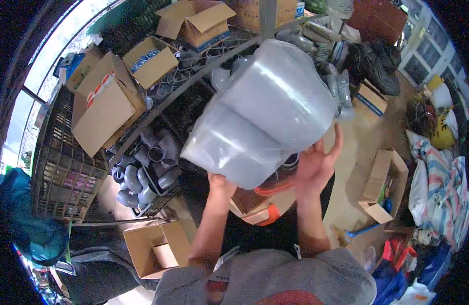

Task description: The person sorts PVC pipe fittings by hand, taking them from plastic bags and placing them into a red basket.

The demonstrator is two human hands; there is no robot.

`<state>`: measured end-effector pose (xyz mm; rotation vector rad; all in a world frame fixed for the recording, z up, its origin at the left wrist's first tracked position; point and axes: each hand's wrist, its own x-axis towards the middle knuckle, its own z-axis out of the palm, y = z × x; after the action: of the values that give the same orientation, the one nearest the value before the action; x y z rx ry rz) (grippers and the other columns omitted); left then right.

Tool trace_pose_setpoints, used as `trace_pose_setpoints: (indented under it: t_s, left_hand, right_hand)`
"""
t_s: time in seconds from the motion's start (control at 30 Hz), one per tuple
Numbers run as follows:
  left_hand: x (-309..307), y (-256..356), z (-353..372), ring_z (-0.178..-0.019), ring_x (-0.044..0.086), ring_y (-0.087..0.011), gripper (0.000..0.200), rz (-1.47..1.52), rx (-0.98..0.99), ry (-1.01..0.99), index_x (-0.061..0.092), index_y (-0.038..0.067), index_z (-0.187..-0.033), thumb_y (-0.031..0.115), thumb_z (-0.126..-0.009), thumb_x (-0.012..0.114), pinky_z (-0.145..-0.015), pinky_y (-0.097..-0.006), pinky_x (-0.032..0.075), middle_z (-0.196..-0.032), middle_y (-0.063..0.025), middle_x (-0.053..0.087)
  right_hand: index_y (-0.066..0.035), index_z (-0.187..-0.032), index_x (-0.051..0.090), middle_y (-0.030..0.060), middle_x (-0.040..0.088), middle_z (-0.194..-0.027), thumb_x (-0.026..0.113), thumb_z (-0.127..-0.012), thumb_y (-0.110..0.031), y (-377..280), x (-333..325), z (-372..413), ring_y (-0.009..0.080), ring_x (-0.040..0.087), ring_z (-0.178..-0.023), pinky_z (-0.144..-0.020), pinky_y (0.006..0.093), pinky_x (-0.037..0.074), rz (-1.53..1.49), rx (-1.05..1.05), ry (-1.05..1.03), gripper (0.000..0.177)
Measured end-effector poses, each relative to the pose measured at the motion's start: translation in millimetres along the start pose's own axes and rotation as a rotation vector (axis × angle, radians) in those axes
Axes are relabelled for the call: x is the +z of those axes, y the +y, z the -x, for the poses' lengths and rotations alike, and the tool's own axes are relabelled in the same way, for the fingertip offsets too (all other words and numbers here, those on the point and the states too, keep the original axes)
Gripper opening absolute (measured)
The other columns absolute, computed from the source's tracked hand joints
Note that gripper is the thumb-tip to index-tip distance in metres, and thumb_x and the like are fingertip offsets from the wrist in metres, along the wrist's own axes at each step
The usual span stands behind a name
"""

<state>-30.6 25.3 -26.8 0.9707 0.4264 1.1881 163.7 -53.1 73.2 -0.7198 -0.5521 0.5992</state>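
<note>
A large bundle wrapped in clear plastic (275, 96), with smooth grey rounded shapes inside, is held up in front of me and fills the middle of the view. My left hand (221, 185) grips its lower left edge, with most of the fingers hidden underneath. Against the lower right side, my right hand (315, 165) supports the bundle with its fingers spread, some partly behind the plastic. Under the bundle, near my right hand, part of a round dark opening (291, 161) and a red-orange rim (275, 189) show.
On the left, a crate holds grey pipe elbows (165, 147). Open cardboard boxes stand on the rack (107, 107) and on the floor (158, 249). To the right are another open box (384, 183), striped sacks (437, 178) and bagged fittings (341, 91). A metal post (267, 20) rises behind the bundle.
</note>
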Motion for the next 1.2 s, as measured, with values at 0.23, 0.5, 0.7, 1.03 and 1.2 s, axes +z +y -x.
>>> trace_pose_setpoints:
  t_s: [0.23,0.5,0.7,1.03,1.2]
  left_hand:
    - [21,-30,27,-0.142,0.043,-0.0344,0.110,0.546,-0.355,0.059,0.035,0.019,-0.159,0.091,-0.078,0.054,-0.113,-0.0586,0.040,-0.155,-0.0091,0.045]
    - [31,17,43,-0.128,0.057,-0.0265,0.064,-0.310,-0.196,0.349,0.047,-0.001,-0.147,0.041,-0.102,0.063,-0.112,-0.0435,0.042,-0.143,-0.0170,0.055]
    - [81,73,4,-0.148,0.041,-0.0381,0.071,-0.971,0.475,-0.428,0.044,-0.001,-0.153,0.045,-0.100,0.056,-0.118,-0.0517,0.033,-0.158,-0.0187,0.046]
    - [101,65,-44,-0.116,0.071,-0.0287,0.023,-0.832,0.343,-0.064,0.075,0.001,-0.114,0.003,-0.094,0.063,-0.105,-0.0392,0.051,-0.117,-0.0148,0.076]
    - [118,90,-41,-0.113,0.072,-0.0278,0.021,-0.840,0.524,-0.447,0.077,0.001,-0.107,-0.002,-0.090,0.066,-0.103,-0.0400,0.053,-0.115,-0.0133,0.076]
  right_hand:
    - [-0.011,-0.148,0.039,0.0118,0.058,-0.136,0.072,-0.084,-0.036,70,-58,-30,0.0330,0.058,-0.121,-0.104,0.0491,0.049,-0.645,0.276,-0.112,0.076]
    - [-0.002,-0.135,0.057,0.0142,0.068,-0.121,0.075,-0.073,-0.032,96,-91,-24,0.0335,0.069,-0.106,-0.095,0.0469,0.058,-0.538,0.208,0.130,0.072]
    - [-0.002,-0.141,0.051,0.0143,0.064,-0.133,0.075,-0.071,-0.033,106,-91,12,0.0322,0.066,-0.116,-0.098,0.0469,0.057,-0.158,0.330,0.062,0.081]
    - [0.001,-0.144,0.048,0.0182,0.061,-0.133,0.075,-0.066,-0.034,69,-96,38,0.0340,0.064,-0.120,-0.105,0.0458,0.054,-0.162,0.643,-0.194,0.090]
    - [0.001,-0.142,0.050,0.0170,0.064,-0.127,0.077,-0.064,-0.033,60,-115,40,0.0342,0.067,-0.113,-0.102,0.0457,0.056,-0.208,0.722,-0.248,0.089]
